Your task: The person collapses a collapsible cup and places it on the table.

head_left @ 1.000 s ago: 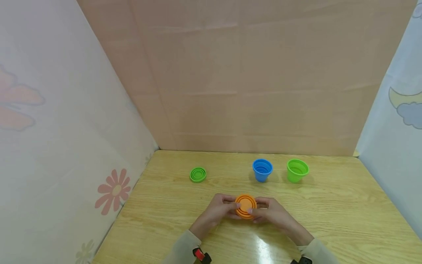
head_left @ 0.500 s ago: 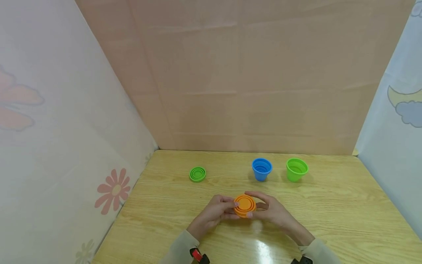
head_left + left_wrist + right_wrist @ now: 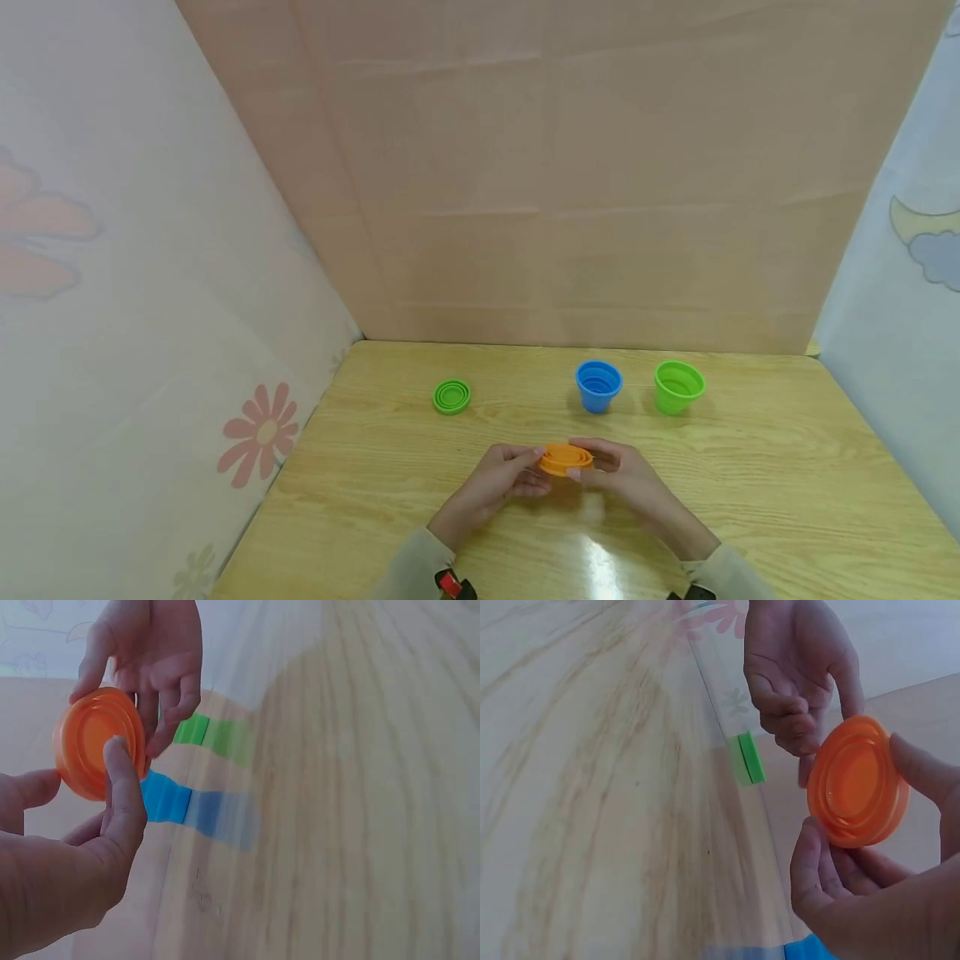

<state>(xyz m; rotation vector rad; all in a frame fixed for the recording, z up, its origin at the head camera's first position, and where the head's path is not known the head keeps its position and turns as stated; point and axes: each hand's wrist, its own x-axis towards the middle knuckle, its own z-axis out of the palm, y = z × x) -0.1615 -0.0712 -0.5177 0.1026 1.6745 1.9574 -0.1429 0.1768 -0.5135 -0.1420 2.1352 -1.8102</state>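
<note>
An orange collapsible cup (image 3: 566, 459), folded flat into a ringed disc, is held up over the table between both hands. My left hand (image 3: 497, 482) pinches its left rim, thumb on the near face. At the opposite rim my right hand (image 3: 628, 483) grips it between thumb and fingers. In the left wrist view the folded cup (image 3: 88, 750) stands tilted, its concentric rings showing. Seen from the right wrist, the disc (image 3: 855, 780) has the right thumb against its edge and the left thumb at its top.
Beyond the hands stand a blue cup (image 3: 597, 387) and a light green cup (image 3: 678, 388), both opened out and upright. A flattened green cup (image 3: 452, 397) lies farther left on the wooden table (image 3: 360, 467). A tan panel (image 3: 570, 183) closes off the back.
The orange cup has tipped from facing me to nearly flat, its near edge seen more side-on. The right hand's fingers have shifted round to the far rim; the other cups stay put.
</note>
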